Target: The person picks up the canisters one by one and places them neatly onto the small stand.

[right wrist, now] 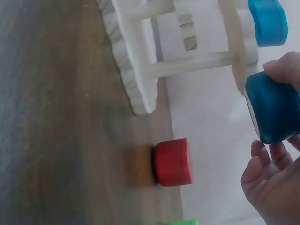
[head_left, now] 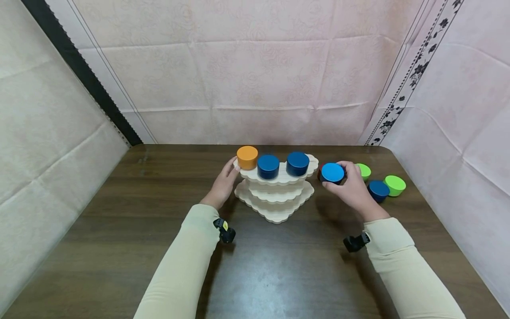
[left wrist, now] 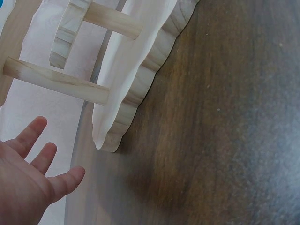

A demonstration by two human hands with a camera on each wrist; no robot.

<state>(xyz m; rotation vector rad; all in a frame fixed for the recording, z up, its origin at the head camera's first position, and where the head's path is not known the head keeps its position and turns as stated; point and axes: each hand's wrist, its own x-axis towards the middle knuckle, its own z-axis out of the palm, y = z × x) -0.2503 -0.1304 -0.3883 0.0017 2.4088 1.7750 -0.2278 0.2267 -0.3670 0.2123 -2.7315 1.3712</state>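
Note:
A wooden tiered stand [head_left: 276, 194] with scalloped edges stands on the table. On its top board are an orange round tin [head_left: 247, 158] and two blue round tins [head_left: 268, 167], one of them at the right [head_left: 297, 164]. My left hand [head_left: 222, 185] is at the top board's left end beside the orange tin, its visible fingers [left wrist: 63, 185] spread and fairly straight. To the right of the stand, my right hand [head_left: 354, 192] pinches another blue round tin [right wrist: 274, 108] between thumb and fingers, above the table. A red round tin [right wrist: 172, 162] sits below it, mostly hidden in the head view.
At the table's right side stand a dark blue tin [head_left: 378, 191] and two green tins [head_left: 395, 185], one partly behind my right hand [head_left: 364, 172]. Pale cloth [head_left: 255, 88] hangs along the back and both sides of the brown table [head_left: 159, 239].

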